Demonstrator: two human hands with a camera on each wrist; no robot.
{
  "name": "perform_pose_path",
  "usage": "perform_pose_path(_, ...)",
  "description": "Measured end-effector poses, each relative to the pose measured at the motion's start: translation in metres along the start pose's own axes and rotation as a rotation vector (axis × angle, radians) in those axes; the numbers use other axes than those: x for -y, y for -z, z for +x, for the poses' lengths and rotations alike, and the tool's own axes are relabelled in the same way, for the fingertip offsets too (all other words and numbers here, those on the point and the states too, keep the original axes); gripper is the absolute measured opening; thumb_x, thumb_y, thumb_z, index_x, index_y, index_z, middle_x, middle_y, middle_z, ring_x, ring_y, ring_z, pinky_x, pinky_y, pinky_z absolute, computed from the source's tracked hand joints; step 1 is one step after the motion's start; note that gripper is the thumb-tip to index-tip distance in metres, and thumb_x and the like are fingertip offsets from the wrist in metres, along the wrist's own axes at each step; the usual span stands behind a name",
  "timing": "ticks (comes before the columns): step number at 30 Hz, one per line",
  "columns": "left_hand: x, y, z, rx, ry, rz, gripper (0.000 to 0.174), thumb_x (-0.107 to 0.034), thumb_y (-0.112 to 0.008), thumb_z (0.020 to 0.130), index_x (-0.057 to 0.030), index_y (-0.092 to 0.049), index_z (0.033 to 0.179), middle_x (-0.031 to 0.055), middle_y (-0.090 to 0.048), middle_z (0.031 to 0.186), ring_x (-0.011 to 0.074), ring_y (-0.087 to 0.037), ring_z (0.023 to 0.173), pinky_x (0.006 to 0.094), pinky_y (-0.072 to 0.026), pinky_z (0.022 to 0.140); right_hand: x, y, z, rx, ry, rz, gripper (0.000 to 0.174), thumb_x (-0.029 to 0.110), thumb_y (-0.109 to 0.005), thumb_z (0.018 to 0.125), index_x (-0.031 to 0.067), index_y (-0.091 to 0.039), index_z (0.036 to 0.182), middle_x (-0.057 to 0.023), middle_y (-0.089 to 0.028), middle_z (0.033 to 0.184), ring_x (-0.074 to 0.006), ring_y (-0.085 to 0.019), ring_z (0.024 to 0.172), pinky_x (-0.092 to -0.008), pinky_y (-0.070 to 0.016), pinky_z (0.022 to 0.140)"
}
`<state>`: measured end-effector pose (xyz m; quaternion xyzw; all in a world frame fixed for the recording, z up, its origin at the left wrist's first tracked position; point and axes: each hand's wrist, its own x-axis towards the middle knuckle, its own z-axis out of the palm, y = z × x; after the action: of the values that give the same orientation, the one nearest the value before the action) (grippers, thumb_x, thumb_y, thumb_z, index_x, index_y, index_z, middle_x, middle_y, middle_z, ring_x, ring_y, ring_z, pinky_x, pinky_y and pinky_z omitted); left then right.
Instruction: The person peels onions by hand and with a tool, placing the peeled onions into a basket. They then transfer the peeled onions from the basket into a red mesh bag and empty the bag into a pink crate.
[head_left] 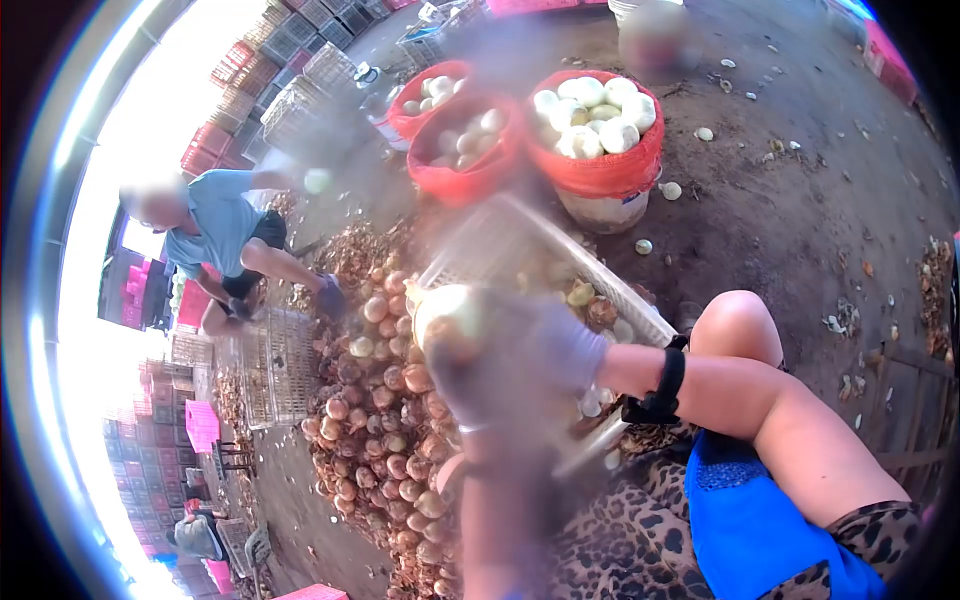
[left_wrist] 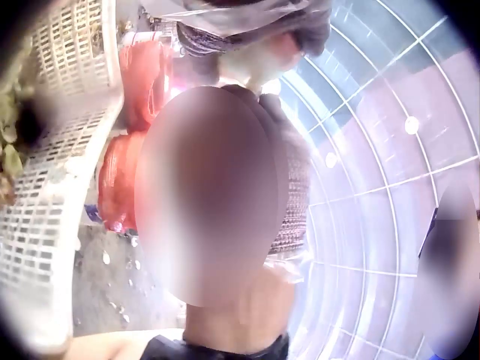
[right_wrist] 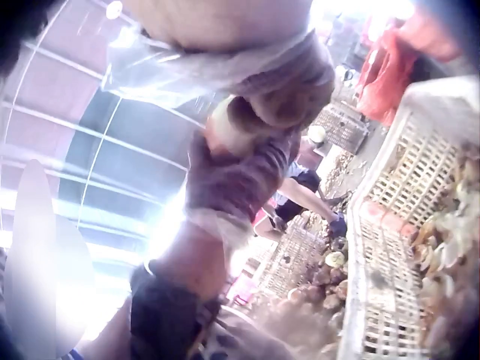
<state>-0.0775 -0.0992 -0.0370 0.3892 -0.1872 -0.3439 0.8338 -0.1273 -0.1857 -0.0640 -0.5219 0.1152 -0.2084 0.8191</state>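
A partly peeled onion (head_left: 450, 318), pale with a brownish patch, is held between my two hands over the heap of onions. My left hand (head_left: 468, 375), blurred in the head view, grips it from below. My right hand (head_left: 568, 345) is against its other side, and in the right wrist view its bent fingers (right_wrist: 281, 105) lie along the pale onion (right_wrist: 223, 129). Both hands wear knit gloves with clear plastic over them. Part of the onion is covered by the fingers, and a blurred patch hides much of the right hand in the left wrist view.
Unpeeled onions (head_left: 385, 400) are heaped beside my legs. A white slatted crate (head_left: 600, 270) holds skins and several onions. Beyond it stand buckets with red liners (head_left: 630, 170), filled with peeled onions. Another person (head_left: 225, 220) crouches near a crate (head_left: 275, 365) on the left.
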Motion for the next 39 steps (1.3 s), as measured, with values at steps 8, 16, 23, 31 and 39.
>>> perform_pose_path(8, 0.012, 0.035, 0.006, 0.407, 0.064, -0.702, 0.067, -0.056, -0.048, 0.084, -0.0118, -0.044, 0.134, 0.0139, -0.049, 0.127, 0.0301, -0.048, 0.113, 0.0469, -0.0418, 0.097, 0.042, 0.038, 0.015, -0.167, -0.153, -0.328, 0.020, 0.030, -0.062, 0.088, 0.0156, -0.069, 0.100, 0.0053, -0.058, 0.070, -0.0050, -0.049, 0.054, -0.0208, -0.0389, 0.047)
perform_pose_path(16, -0.001, 0.025, 0.001, 0.267, -0.028, -0.361, 0.070, -0.061, -0.046, 0.084, -0.0125, -0.044, 0.135, 0.0130, -0.052, 0.125, 0.0295, -0.047, 0.119, 0.0451, -0.0330, 0.104, 0.063, 0.016, -0.004, 0.209, -0.202, -0.504, 0.037, 0.014, -0.052, 0.092, 0.0008, -0.049, 0.127, -0.0058, -0.058, 0.095, -0.0102, -0.055, 0.070, -0.0238, -0.0478, 0.067)
perform_pose_path(23, 0.000, 0.050, 0.003, 0.064, -0.053, 0.400, 0.097, -0.072, -0.057, 0.076, 0.0002, -0.036, 0.137, 0.0133, -0.051, 0.124, 0.0250, -0.054, 0.109, 0.0357, -0.0426, 0.097, 0.037, 0.023, 0.001, 0.170, -0.056, -0.259, 0.050, 0.016, -0.049, 0.097, 0.0006, -0.034, 0.142, -0.0062, -0.061, 0.100, -0.0121, -0.056, 0.076, -0.0279, -0.0494, 0.070)
perform_pose_path(31, -0.007, 0.028, -0.007, -0.166, -0.295, 0.564, 0.089, -0.051, -0.081, 0.065, -0.0015, -0.045, 0.130, 0.0068, -0.054, 0.120, 0.0189, -0.052, 0.109, 0.0346, -0.0435, 0.095, 0.051, 0.019, -0.019, 0.323, 0.304, -0.893, 0.041, 0.018, -0.053, 0.096, -0.0012, -0.047, 0.132, -0.0076, -0.065, 0.099, -0.0173, -0.059, 0.084, -0.0303, -0.0492, 0.073)
perform_pose_path(39, -0.005, 0.043, -0.010, -0.176, -0.284, 0.681, 0.088, -0.052, -0.079, 0.066, -0.0019, -0.045, 0.129, 0.0094, -0.050, 0.122, 0.0222, -0.050, 0.111, 0.0358, -0.0465, 0.092, 0.023, 0.027, -0.005, 0.156, 0.157, -0.473, 0.016, 0.017, -0.059, 0.091, 0.0055, -0.065, 0.101, -0.0032, -0.064, 0.087, -0.0149, -0.059, 0.085, -0.0239, -0.0477, 0.077)
